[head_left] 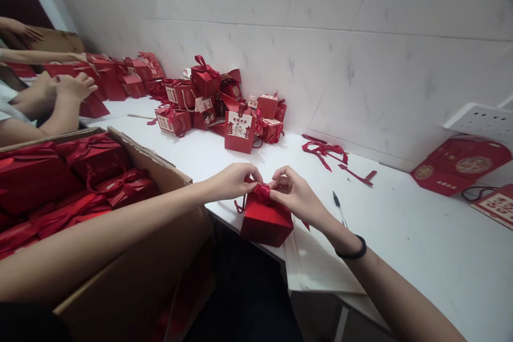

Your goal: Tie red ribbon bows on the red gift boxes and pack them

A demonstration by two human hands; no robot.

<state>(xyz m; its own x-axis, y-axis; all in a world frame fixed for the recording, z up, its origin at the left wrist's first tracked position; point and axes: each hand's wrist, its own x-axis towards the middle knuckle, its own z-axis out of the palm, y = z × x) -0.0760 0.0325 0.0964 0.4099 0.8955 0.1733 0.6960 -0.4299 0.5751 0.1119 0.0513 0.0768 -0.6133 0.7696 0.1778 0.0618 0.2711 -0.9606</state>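
A small red gift box (pixel 266 222) sits at the near edge of the white table, with a red ribbon (pixel 262 190) gathered at its top. My left hand (pixel 236 180) pinches the ribbon from the left side. From the right, my right hand (pixel 294 195) grips the same ribbon between thumb and fingers, its other fingers curled above. A twisted red cord hangs at the box's left side. The exact shape of the knot is partly hidden by my fingers.
An open cardboard carton (pixel 150 157) full of ribboned red boxes stands at left. More red boxes (pixel 239 131) are piled by the wall. Loose ribbons (pixel 326 150), a pen (pixel 339 207) and a power strip (pixel 481 120) lie right. Other people's hands (pixel 74 85) work far left.
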